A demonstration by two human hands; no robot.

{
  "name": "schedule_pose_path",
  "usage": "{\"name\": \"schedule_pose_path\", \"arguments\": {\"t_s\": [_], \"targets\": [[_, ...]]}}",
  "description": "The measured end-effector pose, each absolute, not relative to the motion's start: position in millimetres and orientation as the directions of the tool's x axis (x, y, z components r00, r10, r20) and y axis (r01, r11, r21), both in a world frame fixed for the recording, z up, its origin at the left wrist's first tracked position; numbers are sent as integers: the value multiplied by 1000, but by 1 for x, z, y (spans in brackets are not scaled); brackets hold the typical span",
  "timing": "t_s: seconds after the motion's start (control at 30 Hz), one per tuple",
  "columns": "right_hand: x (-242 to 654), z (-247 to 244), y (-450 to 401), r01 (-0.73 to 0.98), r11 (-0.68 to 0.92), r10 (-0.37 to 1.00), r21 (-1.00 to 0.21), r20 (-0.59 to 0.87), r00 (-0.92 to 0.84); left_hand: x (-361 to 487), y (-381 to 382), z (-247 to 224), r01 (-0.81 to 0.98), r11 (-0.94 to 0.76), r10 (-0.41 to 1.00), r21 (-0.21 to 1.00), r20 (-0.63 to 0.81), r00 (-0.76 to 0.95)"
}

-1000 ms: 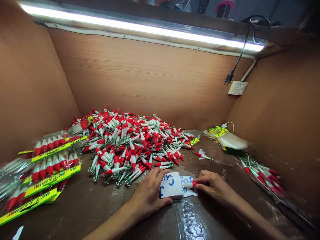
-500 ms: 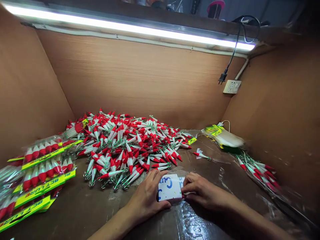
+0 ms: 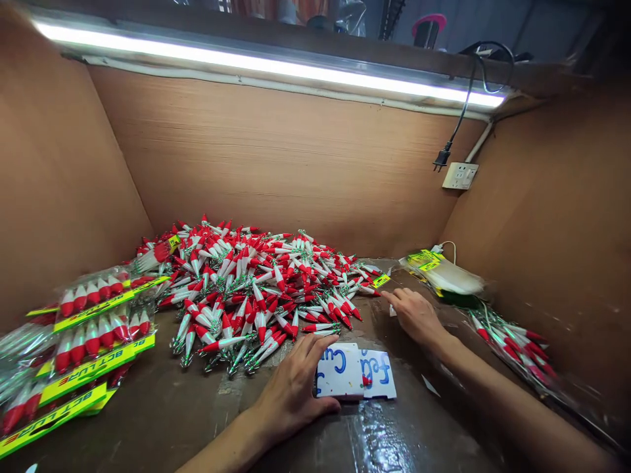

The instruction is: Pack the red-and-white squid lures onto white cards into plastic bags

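My left hand [image 3: 294, 380] is curled around the left end of a small white box-like block [image 3: 340, 371] with blue lettering, thumb in front and fingers behind. A white lettered piece [image 3: 380, 376] juts from its right side, with a small red bit at the join. My right hand [image 3: 415, 316] is at the table just right of the lure pile. Its fingers are bent down and together over the place where a single red-and-white lure lay. That lure is now hidden, and what the fingertips hold does not show.
A large heap of red-and-white fishing lures [image 3: 246, 289] lies against the back. Packed lures with yellow cards [image 3: 89, 374] are stacked left. Clear bags [image 3: 456, 276] and more lures [image 3: 513, 345] lie right. A black plug [image 3: 442, 157] hangs near a wall socket [image 3: 460, 176].
My right hand has left the white block and moved up and right, covering the lone lure. The lettered right piece is uncovered. My left hand stays on the block; the view shifts slightly.
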State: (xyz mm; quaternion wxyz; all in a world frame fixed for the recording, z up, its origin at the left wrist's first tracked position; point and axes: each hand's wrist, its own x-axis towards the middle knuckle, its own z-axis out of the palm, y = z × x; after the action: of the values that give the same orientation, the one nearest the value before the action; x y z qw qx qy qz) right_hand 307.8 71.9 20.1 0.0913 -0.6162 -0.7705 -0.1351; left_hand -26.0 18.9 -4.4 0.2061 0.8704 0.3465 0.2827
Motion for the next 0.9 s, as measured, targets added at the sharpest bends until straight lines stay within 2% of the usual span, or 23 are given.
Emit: {"name": "schedule_pose_path", "arguments": {"t_s": [0.07, 0.13, 0.17, 0.23, 0.3, 0.33, 0.4, 0.5, 0.6, 0.9], "targets": [[313, 32, 53, 956, 274, 867, -110, 459, -196, -26, 19, -7, 485, -657, 734, 577, 345, 585], [317, 43, 31, 851, 348, 835, -395, 544, -89, -26, 20, -11, 488, -636, 750, 597, 332, 571], [318, 45, 19, 776, 347, 856, -527, 516, -33, -26, 21, -13, 489, -629, 756, 604, 330, 565], [315, 41, -1, 630, 267, 935, -729, 353, 13, -26, 23, -16, 491, -621, 763, 610, 330, 556], [307, 27, -16, 545, 154, 984, -824, 175, -14, -25, 24, -19, 494, -619, 766, 610, 330, 552], [302, 19, -20, 533, 127, 991, -836, 123, -44, -25, 24, -20, 495, -619, 766, 610, 330, 552], [288, 3, -24, 562, 159, 986, -812, 108, -123, -24, 24, -21, 492, -623, 762, 608, 330, 557], [268, -11, -20, 656, 321, 945, -683, 187, -267, -24, 23, -22, 490, -629, 758, 604, 338, 557], [253, -15, -12, 723, 400, 916, -563, 237, -322, -24, 23, -23, 489, -635, 754, 597, 345, 559], [250, -13, -11, 675, 577, 809, -459, 207, -550, -23, 22, -16, 470, -624, 753, 624, 321, 574]]}}
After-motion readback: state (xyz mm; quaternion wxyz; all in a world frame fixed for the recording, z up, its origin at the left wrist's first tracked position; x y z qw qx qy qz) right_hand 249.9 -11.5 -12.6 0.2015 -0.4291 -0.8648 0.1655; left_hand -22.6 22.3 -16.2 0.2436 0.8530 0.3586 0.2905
